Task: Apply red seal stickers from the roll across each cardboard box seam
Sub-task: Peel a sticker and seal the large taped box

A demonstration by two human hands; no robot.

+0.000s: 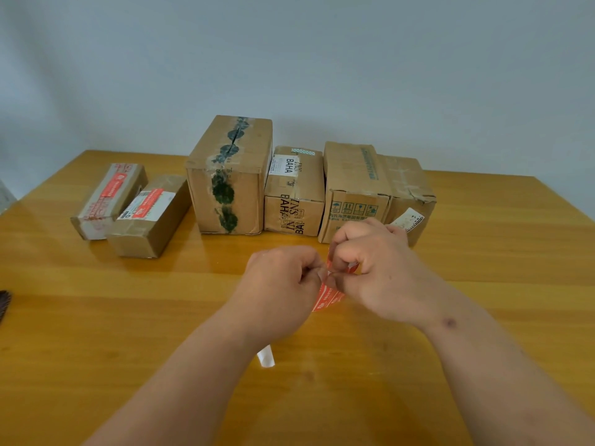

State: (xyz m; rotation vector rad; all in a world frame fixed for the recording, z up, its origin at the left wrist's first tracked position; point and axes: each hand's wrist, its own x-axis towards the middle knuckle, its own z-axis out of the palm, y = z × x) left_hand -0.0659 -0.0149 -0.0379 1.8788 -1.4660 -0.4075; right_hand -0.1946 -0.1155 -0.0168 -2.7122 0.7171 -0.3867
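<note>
Above the middle of the wooden table (pixel 128 317), my left hand (pixel 283 284) and my right hand (pixel 373 268) meet, both pinching a strip of red seal stickers (pixel 326 299) that hangs between them. Much of the strip is hidden by my fingers. A white backing tail (pixel 266 357) pokes out under my left wrist. Several cardboard boxes stand in a row behind. The two small left boxes (pixel 109 197) (pixel 151 214) carry red stickers on top. The tall box (pixel 228 175), the BAHA box (pixel 294 191) and the two right boxes (pixel 354 188) (pixel 409 194) show none.
A plain grey wall rises behind the boxes. A dark brush-like object (pixel 4 304) pokes in at the left edge of the table. Bare wood lies in front of the box row and to the right.
</note>
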